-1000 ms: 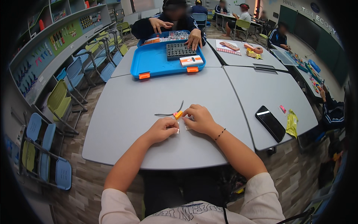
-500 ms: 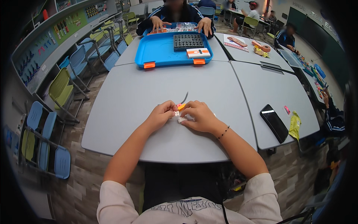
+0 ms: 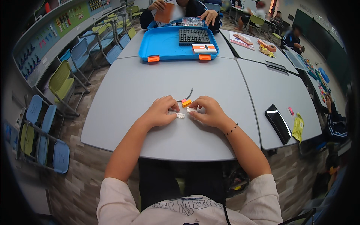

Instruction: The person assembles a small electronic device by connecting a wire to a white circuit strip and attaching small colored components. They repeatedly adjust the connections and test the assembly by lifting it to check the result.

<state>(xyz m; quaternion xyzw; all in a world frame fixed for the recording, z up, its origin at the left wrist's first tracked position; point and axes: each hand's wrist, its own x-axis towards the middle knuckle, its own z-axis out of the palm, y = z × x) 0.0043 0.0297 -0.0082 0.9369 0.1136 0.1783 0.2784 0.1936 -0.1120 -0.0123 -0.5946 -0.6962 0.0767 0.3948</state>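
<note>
White plastic, studded on top, fills the fingertips on both sides. A narrow studded white plastic brick (image 3: 180, 116) juts from the left hand (image 3: 162, 111), pinched between thumb and fingers, its long axis running roughly crosswise and its free end pointing toward the right hand (image 3: 208, 111). That hand pinches a second studded white plastic brick (image 3: 191, 109), also roughly crosswise, its exposed end facing left and slightly farther from the body. The hands are apart, with only a small gap between the bricks' facing ends; whether either brick rests on the table I cannot tell.

Just beyond the fingertips, nearer the right hand, lies an orange-yellow plastic block (image 3: 187, 103), with a small pink piece (image 3: 183, 100) at its left and a curved dark grey strand (image 3: 191, 93) behind.

Compared with half a second ago, the hands have spread and more of both studded tops shows. Across the table, a co-worker's hand (image 3: 157, 5) now lifts an orange sheet (image 3: 164, 14).
</note>
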